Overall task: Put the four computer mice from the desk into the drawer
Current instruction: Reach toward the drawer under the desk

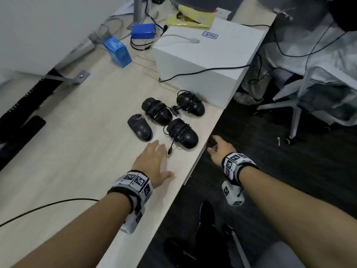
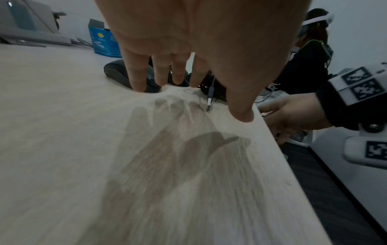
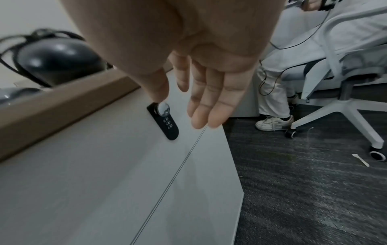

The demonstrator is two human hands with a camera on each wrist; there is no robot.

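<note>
Nearest, the left hand (image 1: 152, 164) hovers flat over the desk (image 1: 77, 151) near its right edge, fingers (image 2: 138, 77) spread wide and holding nothing, probably poised to gather. Below that edge the right hand (image 1: 220, 149), fingers loosely straight and empty, reaches the closed drawer (image 3: 125, 165) by its combination lock (image 3: 165, 121), likely to open it first. Beyond, the four mice (image 1: 164, 118) cluster beside the right edge, three cord-wrapped.

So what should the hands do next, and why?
Probably the right hand should first pull the drawer front open by the knob above the black lock. The drawer looks closed, the hand is open right beside that knob, and all four mice sit on the desk. The left hand hovers open near them, holding nothing.
</note>
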